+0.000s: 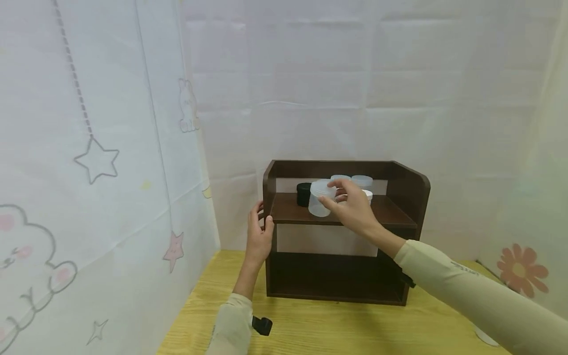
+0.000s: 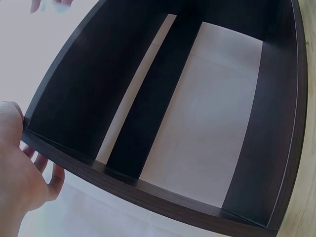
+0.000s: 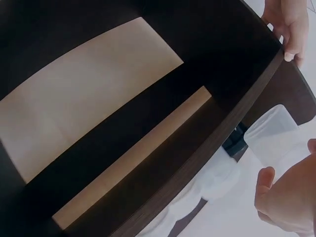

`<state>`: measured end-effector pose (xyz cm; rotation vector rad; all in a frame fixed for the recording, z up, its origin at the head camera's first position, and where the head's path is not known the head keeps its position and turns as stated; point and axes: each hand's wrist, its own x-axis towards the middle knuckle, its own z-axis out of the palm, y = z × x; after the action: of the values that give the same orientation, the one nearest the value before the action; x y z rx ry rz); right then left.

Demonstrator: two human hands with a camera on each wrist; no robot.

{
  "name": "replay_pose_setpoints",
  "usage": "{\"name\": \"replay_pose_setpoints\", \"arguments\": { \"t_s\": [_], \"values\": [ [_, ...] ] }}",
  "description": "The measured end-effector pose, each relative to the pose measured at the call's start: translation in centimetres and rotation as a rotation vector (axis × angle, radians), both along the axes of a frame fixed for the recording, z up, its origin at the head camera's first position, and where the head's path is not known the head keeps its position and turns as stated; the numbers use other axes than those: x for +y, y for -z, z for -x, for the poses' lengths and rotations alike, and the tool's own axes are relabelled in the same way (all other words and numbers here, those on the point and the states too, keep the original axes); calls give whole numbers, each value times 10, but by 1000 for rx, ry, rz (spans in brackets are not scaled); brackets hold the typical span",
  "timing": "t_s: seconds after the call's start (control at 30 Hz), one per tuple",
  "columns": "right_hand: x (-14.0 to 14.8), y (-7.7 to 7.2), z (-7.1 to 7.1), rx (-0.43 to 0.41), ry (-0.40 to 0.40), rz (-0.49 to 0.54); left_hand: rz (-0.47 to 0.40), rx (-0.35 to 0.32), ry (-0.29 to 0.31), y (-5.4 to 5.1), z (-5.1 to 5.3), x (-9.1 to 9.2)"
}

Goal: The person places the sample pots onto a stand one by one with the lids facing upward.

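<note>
My right hand [image 1: 357, 209] holds a translucent plastic jar [image 1: 318, 204] by its right side, thumb and fingers near its lid. The jar is roughly upright, in front of the upper level of a dark brown two-tier shelf [image 1: 412, 192]. In the right wrist view, the jar [image 3: 271, 131] appears beyond the board's edge, beside the thumb. My left hand [image 1: 259, 239] grips the shelf's left side panel. The left wrist view shows that hand [image 2: 22, 173] with its fingers behind the panel edge.
A black jar [image 1: 303, 195] stands on the upper level, left of the held jar. Further back are translucent jars [image 1: 362, 180], and a white lid [image 1: 368, 195] shows partly behind my right hand. The shelf stands on a yellow wood-grain table [image 1: 319, 325] before pale cloth walls.
</note>
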<state>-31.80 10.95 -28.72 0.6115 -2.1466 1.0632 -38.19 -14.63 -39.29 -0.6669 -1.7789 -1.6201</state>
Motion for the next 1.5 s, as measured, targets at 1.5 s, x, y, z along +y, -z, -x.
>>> {"name": "replay_pose_setpoints", "arguments": {
  "t_s": [1.5],
  "values": [
    [36, 15, 7, 91, -15, -200, -11, 31, 67, -14, -14, 16]
  ]
}}
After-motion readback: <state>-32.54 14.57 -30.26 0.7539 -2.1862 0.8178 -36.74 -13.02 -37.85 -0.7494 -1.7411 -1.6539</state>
